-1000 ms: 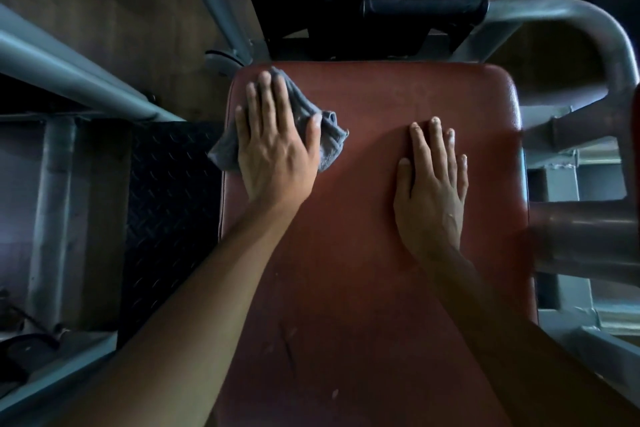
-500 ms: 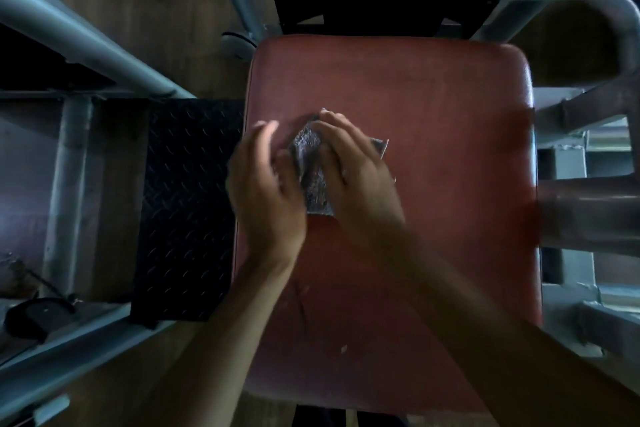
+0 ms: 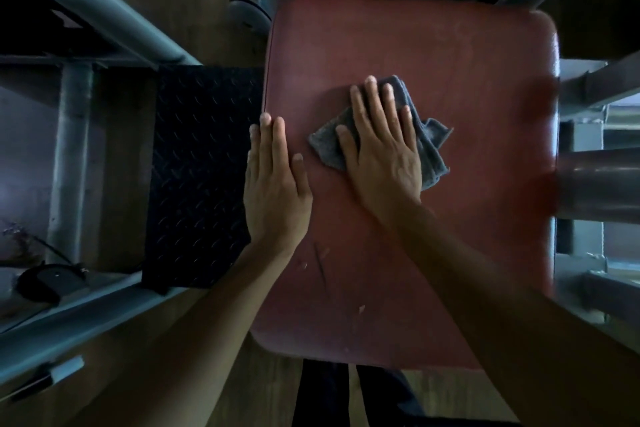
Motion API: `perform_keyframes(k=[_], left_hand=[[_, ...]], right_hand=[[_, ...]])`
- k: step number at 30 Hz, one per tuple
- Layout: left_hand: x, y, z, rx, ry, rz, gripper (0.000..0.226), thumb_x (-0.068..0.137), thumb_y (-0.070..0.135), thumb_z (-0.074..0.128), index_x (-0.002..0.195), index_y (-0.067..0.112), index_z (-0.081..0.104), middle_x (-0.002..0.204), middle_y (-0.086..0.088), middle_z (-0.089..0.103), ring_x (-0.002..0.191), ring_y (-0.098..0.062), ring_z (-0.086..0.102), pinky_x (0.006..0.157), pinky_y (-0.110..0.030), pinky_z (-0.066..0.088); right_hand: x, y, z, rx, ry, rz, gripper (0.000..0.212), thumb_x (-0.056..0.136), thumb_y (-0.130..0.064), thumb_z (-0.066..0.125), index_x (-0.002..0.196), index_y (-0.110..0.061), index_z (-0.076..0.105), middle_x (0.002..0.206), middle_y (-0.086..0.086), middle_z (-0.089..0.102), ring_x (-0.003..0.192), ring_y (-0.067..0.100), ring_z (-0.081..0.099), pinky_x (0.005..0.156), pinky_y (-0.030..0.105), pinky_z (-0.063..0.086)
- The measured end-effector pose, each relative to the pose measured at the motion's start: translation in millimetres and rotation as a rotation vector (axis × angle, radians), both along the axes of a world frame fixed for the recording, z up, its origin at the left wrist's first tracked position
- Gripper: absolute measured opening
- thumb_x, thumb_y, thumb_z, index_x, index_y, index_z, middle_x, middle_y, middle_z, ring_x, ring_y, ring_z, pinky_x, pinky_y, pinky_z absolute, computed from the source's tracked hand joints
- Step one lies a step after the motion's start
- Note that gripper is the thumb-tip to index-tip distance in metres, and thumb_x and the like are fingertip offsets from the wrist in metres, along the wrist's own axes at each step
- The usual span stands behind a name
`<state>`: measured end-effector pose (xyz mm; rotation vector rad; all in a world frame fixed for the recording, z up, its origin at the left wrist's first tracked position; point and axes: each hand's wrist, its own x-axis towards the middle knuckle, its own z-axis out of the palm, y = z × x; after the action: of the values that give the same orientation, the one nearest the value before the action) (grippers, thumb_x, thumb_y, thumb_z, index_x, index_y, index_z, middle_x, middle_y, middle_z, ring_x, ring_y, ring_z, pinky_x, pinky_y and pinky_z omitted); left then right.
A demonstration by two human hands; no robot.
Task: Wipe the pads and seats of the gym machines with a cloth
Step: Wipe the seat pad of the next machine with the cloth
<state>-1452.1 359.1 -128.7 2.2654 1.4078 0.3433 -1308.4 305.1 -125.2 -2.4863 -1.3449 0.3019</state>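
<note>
Red seat pad (image 3: 450, 87): worn, with scuffs and pale flecks toward the near edge. Grey cloth (image 3: 429, 146) lies crumpled near the pad's centre. Right hand (image 3: 381, 146) rests flat on the cloth, fingers extended, pressing rather than gripping. Left hand (image 3: 273, 184) lies open and flat along the pad's left edge, holding nothing. Black tread plate (image 3: 201, 177) sits just left of the pad.

Your right hand (image 3: 382, 149) lies flat over the grey cloth (image 3: 431, 146), hiding its middle. The red seat pad (image 3: 433, 55) blurs along its right edge, and your forearms cover its near corners. Both arms run off the bottom edge.
</note>
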Motion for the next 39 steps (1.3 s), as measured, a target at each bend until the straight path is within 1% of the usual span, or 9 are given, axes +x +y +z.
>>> perform_keyframes(k=[5, 7, 8, 10, 12, 17, 20, 25, 39], left_hand=[[2.3, -1.0, 4.0, 0.025, 0.036, 0.037, 0.053, 0.104, 0.022, 0.029, 0.156, 0.012, 0.027, 0.166, -0.006, 0.018, 0.154, -0.021, 0.008, 0.126, -0.047, 0.005], [10.4, -10.6, 13.2, 0.077, -0.006, -0.006, 0.048, 0.102, 0.017, 0.032, 0.149, 0.011, 0.040, 0.162, -0.008, 0.028, 0.153, -0.025, 0.015, 0.125, -0.050, 0.002], [18.0, -19.9, 18.2, 0.118, -0.028, -0.078, 0.045, 0.102, 0.017, 0.034, 0.144, 0.011, 0.047, 0.158, -0.009, 0.036, 0.151, -0.027, 0.023, 0.124, -0.052, 0.005], [37.3, -43.4, 21.7, 0.175, -0.002, -0.270, 0.044, 0.101, 0.021, 0.036, 0.139, 0.009, 0.054, 0.154, -0.011, 0.044, 0.147, -0.030, 0.032, 0.123, -0.053, 0.008], [56.6, -67.5, 19.2, 0.164, 0.081, -0.416, 0.053, 0.101, 0.031, 0.032, 0.147, 0.006, 0.045, 0.158, -0.014, 0.037, 0.149, -0.031, 0.028, 0.123, -0.051, 0.009], [71.8, -74.0, -0.6, 0.155, 0.290, -0.494, 0.075, 0.102, 0.056, 0.023, 0.158, 0.007, 0.016, 0.166, -0.012, 0.014, 0.154, -0.026, 0.009, 0.125, -0.047, 0.006], [62.2, -60.1, -4.3, 0.200, 0.264, -0.560, 0.075, 0.102, 0.058, 0.024, 0.157, 0.008, 0.019, 0.165, -0.010, 0.018, 0.154, -0.024, 0.013, 0.125, -0.045, 0.008], [38.6, -32.6, -1.6, 0.212, 0.290, -0.611, 0.074, 0.103, 0.059, 0.019, 0.159, 0.011, 0.012, 0.167, -0.007, 0.010, 0.155, -0.023, 0.006, 0.126, -0.043, 0.004], [-59.3, -61.5, 12.0, 0.068, 0.282, -0.270, 0.075, 0.103, 0.056, 0.025, 0.159, 0.010, 0.008, 0.167, -0.009, 0.006, 0.155, -0.025, 0.002, 0.126, -0.046, 0.003]], right_hand=[[-28.8, -36.5, 11.1, 0.018, 0.163, -0.048, 0.056, 0.106, -0.040, 0.032, 0.157, -0.022, 0.019, 0.164, -0.005, 0.010, 0.150, 0.007, -0.003, 0.123, 0.029, -0.002], [-24.5, -45.4, 23.8, 0.198, 0.399, -0.162, 0.046, 0.104, -0.033, 0.042, 0.150, -0.022, 0.039, 0.152, -0.008, 0.042, 0.141, -0.001, 0.028, 0.116, 0.017, 0.018], [-17.8, -49.5, 30.8, 0.329, 0.481, -0.274, 0.038, 0.103, -0.027, 0.046, 0.140, -0.022, 0.052, 0.130, -0.009, 0.060, 0.120, -0.006, 0.048, 0.102, 0.012, 0.034], [-2.8, -58.8, 39.9, 0.494, 0.472, -0.475, 0.028, 0.100, -0.022, 0.051, 0.125, -0.022, 0.064, 0.099, -0.010, 0.068, 0.089, -0.003, 0.061, 0.080, 0.017, 0.050], [10.0, -71.4, 38.6, 0.473, 0.380, -0.535, 0.030, 0.099, -0.021, 0.049, 0.125, -0.018, 0.064, 0.108, -0.007, 0.069, 0.097, 0.005, 0.064, 0.085, 0.029, 0.054], [15.0, -102.3, 13.7, 0.208, 0.241, -0.434, 0.043, 0.102, -0.022, 0.040, 0.144, -0.017, 0.047, 0.156, 0.003, 0.037, 0.146, 0.017, 0.029, 0.120, 0.039, 0.024], [5.0, -114.6, 4.5, 0.054, 0.163, -0.356, 0.047, 0.105, -0.028, 0.033, 0.152, -0.020, 0.032, 0.163, 0.002, 0.019, 0.152, 0.017, 0.008, 0.122, 0.032, 0.002], [0.6, -113.3, 1.7, 0.000, 0.094, -0.366, 0.051, 0.105, -0.037, 0.028, 0.154, -0.024, 0.025, 0.164, -0.002, 0.015, 0.152, 0.015, 0.005, 0.122, 0.030, 0.001], [-9.0, -136.0, 0.9, -0.065, 0.055, -0.238, 0.054, 0.105, -0.040, 0.024, 0.156, -0.022, 0.017, 0.165, 0.000, 0.008, 0.152, 0.018, 0.003, 0.123, 0.035, 0.000]])
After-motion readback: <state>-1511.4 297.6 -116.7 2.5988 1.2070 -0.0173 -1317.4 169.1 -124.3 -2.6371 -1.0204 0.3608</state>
